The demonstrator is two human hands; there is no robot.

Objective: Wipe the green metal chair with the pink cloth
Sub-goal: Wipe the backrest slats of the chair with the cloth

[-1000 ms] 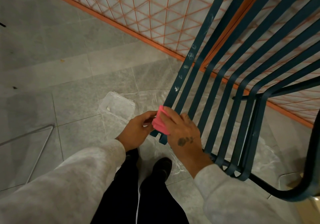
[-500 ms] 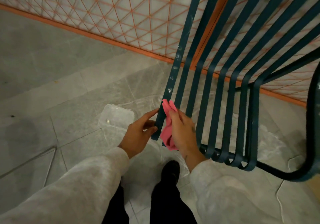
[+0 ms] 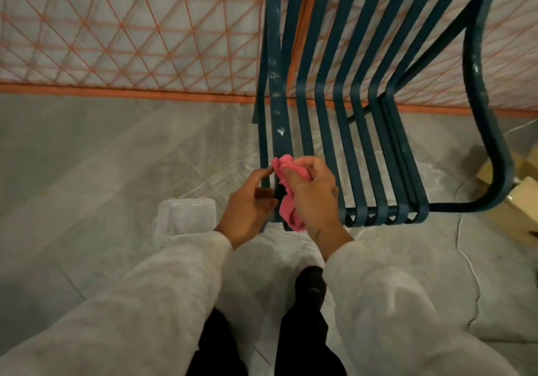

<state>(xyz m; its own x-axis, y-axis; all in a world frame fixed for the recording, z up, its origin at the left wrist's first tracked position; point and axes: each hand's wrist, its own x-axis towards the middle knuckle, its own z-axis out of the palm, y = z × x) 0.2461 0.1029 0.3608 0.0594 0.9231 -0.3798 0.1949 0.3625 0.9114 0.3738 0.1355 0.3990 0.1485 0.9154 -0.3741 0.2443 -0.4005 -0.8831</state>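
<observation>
The right hand (image 3: 311, 198) is clenched around a crumpled pink cloth (image 3: 291, 201), fingers curled over its top fold and pressing it against the second slat from the left of the dark green metal chair (image 3: 304, 113), near the slat's lower end. The left hand (image 3: 249, 205) grips the outermost slat just beside it, thumb raised along the metal and fingers curled round the edge. A dark mark on the back of the right hand is too blurred to read. The chair is built of flat, narrow painted slats that bend at the seat, framed by a round tube; white scuffs (image 3: 276, 108) speckle the slat above the cloth. The cloth looks soft and fuzzy. Both sleeves (image 3: 163, 297) are pale grey fleece.
</observation>
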